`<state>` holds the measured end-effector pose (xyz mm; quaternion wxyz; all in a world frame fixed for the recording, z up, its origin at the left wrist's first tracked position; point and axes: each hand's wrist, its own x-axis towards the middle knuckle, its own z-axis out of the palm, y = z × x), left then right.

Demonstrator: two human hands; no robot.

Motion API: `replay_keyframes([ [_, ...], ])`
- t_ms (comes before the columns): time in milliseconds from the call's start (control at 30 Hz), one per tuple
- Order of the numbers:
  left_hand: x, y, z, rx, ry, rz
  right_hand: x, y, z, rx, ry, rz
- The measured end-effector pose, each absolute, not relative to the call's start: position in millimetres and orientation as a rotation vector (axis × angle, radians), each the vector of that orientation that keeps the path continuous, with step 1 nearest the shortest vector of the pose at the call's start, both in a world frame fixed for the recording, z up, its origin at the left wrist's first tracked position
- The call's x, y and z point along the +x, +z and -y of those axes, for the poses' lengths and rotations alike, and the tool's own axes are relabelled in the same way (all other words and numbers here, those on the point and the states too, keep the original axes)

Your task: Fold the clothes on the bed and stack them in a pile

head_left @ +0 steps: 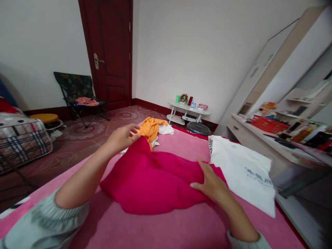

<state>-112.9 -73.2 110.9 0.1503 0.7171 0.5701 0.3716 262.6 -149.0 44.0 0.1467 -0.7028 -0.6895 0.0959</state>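
A deep pink garment (153, 186) lies loosely spread over the pink bed cover (181, 228). Its far left corner is raised, pinched in the fingers of my left hand (123, 138). My right hand (211, 183) rests on the garment's right part, thumb apart from the fingers, gripping nothing. Just beyond my left hand is a crumpled orange garment (150, 128), with white cloth (166, 129) bunched beside it. Right of my right hand, a white printed shirt (241, 166) lies flat, with a black-and-white patterned cloth edge (210, 145) showing at its left side.
A low white table (189, 110) with small items stands by the far wall. To the right is a dresser (269, 145) carrying a red basket (268, 123) and bottles. At left are a folding chair (74, 84) with clothes, a yellow stool (44, 118) and plaid bedding (23, 138).
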Motion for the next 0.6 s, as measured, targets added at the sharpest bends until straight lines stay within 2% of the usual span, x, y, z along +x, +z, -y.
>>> replay_keyframes([
  [167, -67.3, 80.0, 89.5, 2.475, 0.111, -1.202, 265.4, 27.3, 146.8, -2.251, 0.162, 2.18],
  [300, -35.6, 75.1, 112.2, 2.606, -0.25, -1.393, 255.4, 34.8, 162.5, -2.111, 0.211, 2.292],
  [367, -34.9, 79.3, 115.2, 2.575, -0.35, -1.309, 250.0, 43.2, 166.4, -2.006, 0.291, 2.366],
  [433, -44.1, 88.9, 113.4, 2.533, -0.318, -1.196, 246.3, 58.8, 159.2, -1.865, 0.521, 2.469],
  [500, -58.2, 102.9, 109.1, 2.529, -0.101, -1.227, 243.1, 82.8, 138.9, -1.694, 0.777, 2.463],
  [533, -65.3, 110.4, 106.4, 2.533, 0.084, -1.35, 241.3, 96.8, 124.8, -1.608, 0.821, 2.383],
  [600, -76.9, 122.0, 99.3, 2.496, 0.542, -1.733, 238.0, 124.0, 93.5, -1.472, 0.604, 2.094],
])
